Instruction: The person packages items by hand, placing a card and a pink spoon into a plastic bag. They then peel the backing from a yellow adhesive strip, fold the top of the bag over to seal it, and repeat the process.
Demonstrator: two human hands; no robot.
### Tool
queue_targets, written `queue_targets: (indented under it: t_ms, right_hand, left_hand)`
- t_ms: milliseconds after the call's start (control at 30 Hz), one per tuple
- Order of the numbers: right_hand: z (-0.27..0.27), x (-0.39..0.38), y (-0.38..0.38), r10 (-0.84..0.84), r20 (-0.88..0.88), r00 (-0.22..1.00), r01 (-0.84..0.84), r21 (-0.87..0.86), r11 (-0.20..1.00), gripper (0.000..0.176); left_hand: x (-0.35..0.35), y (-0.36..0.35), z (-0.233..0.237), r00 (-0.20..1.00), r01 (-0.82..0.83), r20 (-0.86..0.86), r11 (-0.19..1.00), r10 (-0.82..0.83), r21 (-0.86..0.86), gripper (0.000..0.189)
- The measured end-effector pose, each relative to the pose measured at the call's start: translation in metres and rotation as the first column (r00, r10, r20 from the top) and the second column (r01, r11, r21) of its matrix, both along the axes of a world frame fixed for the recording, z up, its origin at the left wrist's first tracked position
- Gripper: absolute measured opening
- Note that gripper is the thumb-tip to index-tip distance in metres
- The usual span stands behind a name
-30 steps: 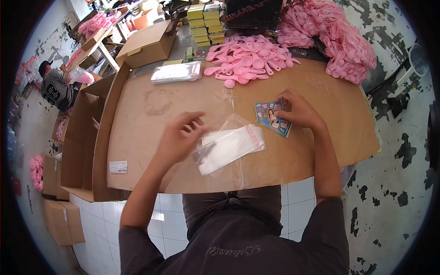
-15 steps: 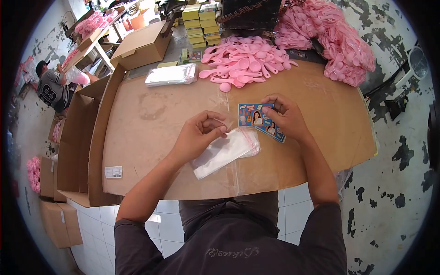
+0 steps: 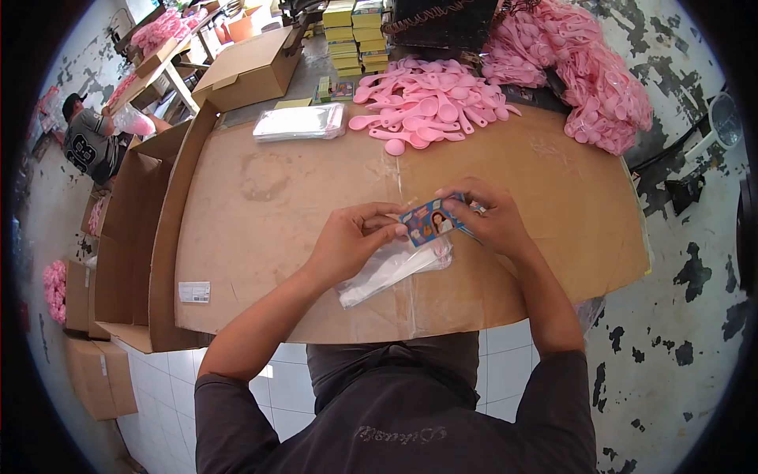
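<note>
A blue printed card with a picture of a person on it is held tilted above the table, between my two hands. My left hand pinches its left end between thumb and fingers. My right hand grips its right end, and more blue card shows partly hidden behind those fingers. Just below the cards, a stack of clear plastic bags lies on the cardboard tabletop, partly covered by my left hand. Farther back is a loose heap of pink plastic spoons.
A packet of clear bags lies left of the spoons, before stacks of cards. Bagged pink spoons are piled at back right. An open carton adjoins the table's left edge. Another person sits far left.
My left hand has moved right and taken the card's left end. The card has tilted, its left end lower. My right hand has shifted slightly, and the second card is now mostly hidden.
</note>
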State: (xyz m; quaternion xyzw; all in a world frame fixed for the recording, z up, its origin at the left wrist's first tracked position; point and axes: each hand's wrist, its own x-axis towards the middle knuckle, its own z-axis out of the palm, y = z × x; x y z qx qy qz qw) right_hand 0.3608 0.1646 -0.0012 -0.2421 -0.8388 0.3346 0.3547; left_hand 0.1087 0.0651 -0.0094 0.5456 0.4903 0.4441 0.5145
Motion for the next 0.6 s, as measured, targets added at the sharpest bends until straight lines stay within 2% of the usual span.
queue_targets:
  t_ms: [67, 100, 167, 267, 300, 367, 467, 500, 567, 600]
  right_hand:
    - [0.003, -0.011, -0.008, 0.061, 0.009, 0.998, -0.061, 0.015, 0.998, 0.028]
    - [0.003, -0.016, -0.014, 0.085, -0.02, 0.996, -0.086, -0.111, 0.99, 0.027]
    - [0.003, -0.025, -0.027, 0.121, -0.087, 0.989, -0.144, -0.351, 0.925, 0.026]
    - [0.004, -0.032, -0.028, -0.008, -0.235, 0.972, -0.081, -0.366, 0.927, 0.025]
    - [0.006, -0.03, -0.027, 0.018, -0.151, 0.988, -0.068, -0.332, 0.941, 0.026]
    - [0.012, -0.025, -0.026, 0.06, 0.022, 0.998, -0.052, -0.259, 0.964, 0.027]
    - [0.02, -0.038, -0.025, 0.236, 0.054, 0.97, -0.24, 0.079, 0.968, 0.025]
    - [0.02, -0.036, -0.015, 0.201, 0.12, 0.972, -0.211, 0.082, 0.974, 0.026]
    - [0.014, -0.028, 0.027, 0.129, 0.249, 0.96, -0.155, 0.089, 0.984, 0.026]
    - [0.007, -0.029, 0.049, -0.015, 0.199, 0.98, -0.021, 0.178, 0.984, 0.026]
  left_hand:
    - [0.004, -0.002, -0.002, 0.999, 0.033, -0.042, 0.997, -0.03, 0.07, 0.034]
    - [0.005, -0.004, -0.003, 0.997, 0.05, -0.065, 0.993, -0.043, 0.104, 0.034]
    - [0.004, -0.005, -0.003, 0.999, 0.046, 0.011, 0.997, -0.047, 0.061, 0.035]
    - [0.002, -0.004, -0.003, 0.992, -0.046, 0.125, 0.995, 0.035, 0.086, 0.035]
    - [0.002, -0.004, -0.003, 0.983, -0.095, 0.167, 0.99, 0.076, 0.105, 0.035]
    - [0.0, -0.006, 0.002, 0.98, -0.09, 0.184, 0.994, 0.077, 0.064, 0.034]
    - [-0.001, -0.007, -0.002, 0.988, -0.102, 0.127, 0.993, 0.093, 0.066, 0.033]
    - [-0.002, -0.006, -0.003, 0.99, -0.109, 0.094, 0.991, 0.102, 0.078, 0.033]
    - [-0.006, -0.005, -0.002, 0.986, -0.113, 0.131, 0.991, 0.102, 0.076, 0.032]
    - [-0.007, -0.005, 0.0, 0.984, -0.112, 0.148, 0.991, 0.1, 0.074, 0.032]
